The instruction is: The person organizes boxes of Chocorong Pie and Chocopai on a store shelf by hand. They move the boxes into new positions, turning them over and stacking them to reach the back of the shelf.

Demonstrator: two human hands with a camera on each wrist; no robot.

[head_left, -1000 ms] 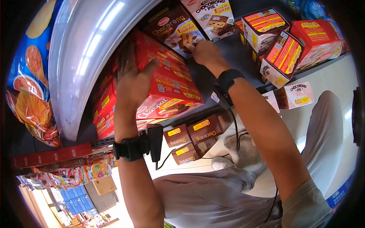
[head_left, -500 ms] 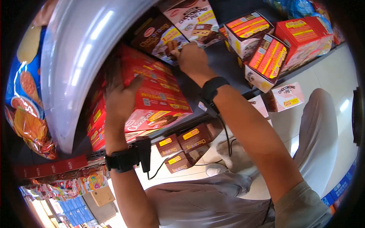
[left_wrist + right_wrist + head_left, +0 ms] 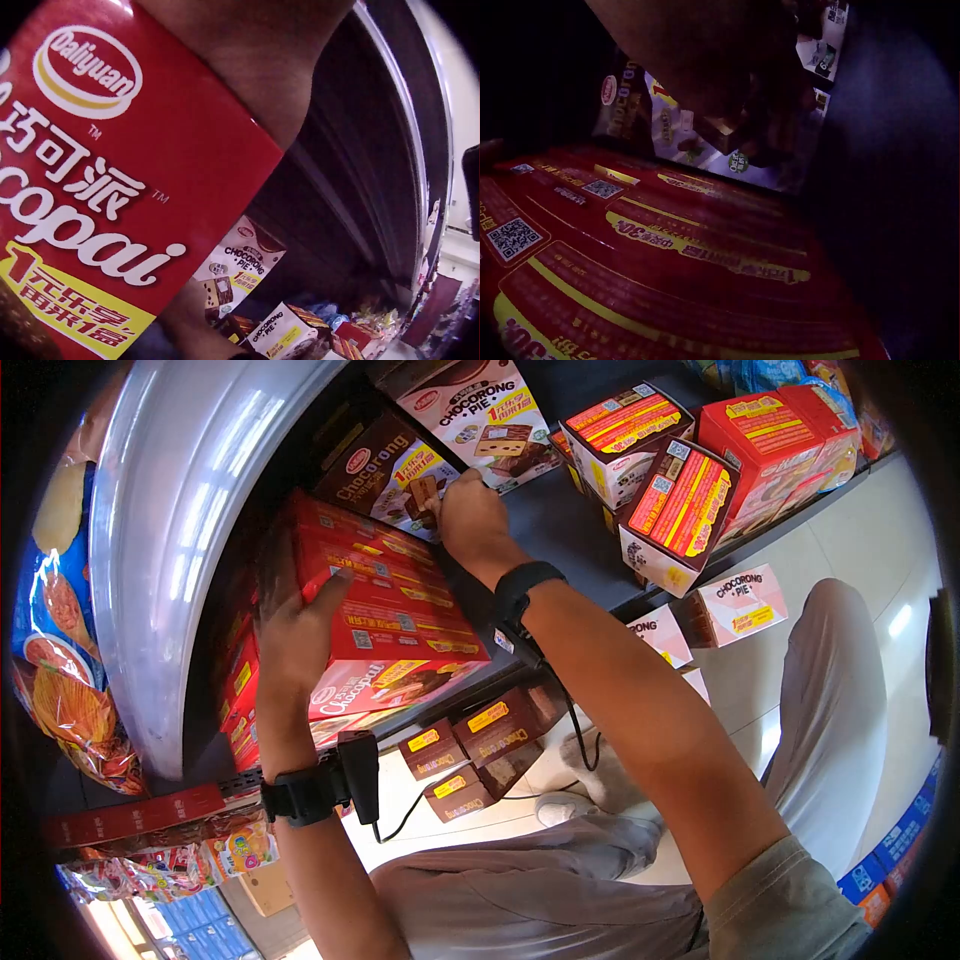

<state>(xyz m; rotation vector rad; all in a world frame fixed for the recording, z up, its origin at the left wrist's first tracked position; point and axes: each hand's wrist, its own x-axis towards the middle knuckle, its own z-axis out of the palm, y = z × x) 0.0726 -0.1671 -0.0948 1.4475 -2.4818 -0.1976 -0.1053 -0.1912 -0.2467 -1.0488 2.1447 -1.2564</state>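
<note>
My left hand (image 3: 292,630) lies along the left side of a row of red Chocopai boxes (image 3: 390,605). Its fingers are extended and its thumb reaches over the top; in the left wrist view, a Chocopai box front (image 3: 97,172) looms close before the wrist. Behind the row, a brown Chocorong box (image 3: 370,470) stands tilted in the head view. My right hand (image 3: 475,520) grips that box at its lower right edge, thumb on the printed front. A white Chocorong Pie box (image 3: 480,425) stands close beside it. The right wrist view is dark, with the hand (image 3: 712,60) covering much of the brown box.
More Chocorong Pie boxes (image 3: 675,515) and red boxes (image 3: 770,450) sit to the right on the dark shelf (image 3: 560,540). Brown boxes (image 3: 495,730) and white-pink boxes (image 3: 740,605) stand on the floor below. A curved clear plastic panel (image 3: 190,540) arches at left beside snack bags (image 3: 65,660).
The head view has shifted, so shelf and boxes now appear further left. Both hands keep their places: left on the red boxes, right at the brown box's edge.
</note>
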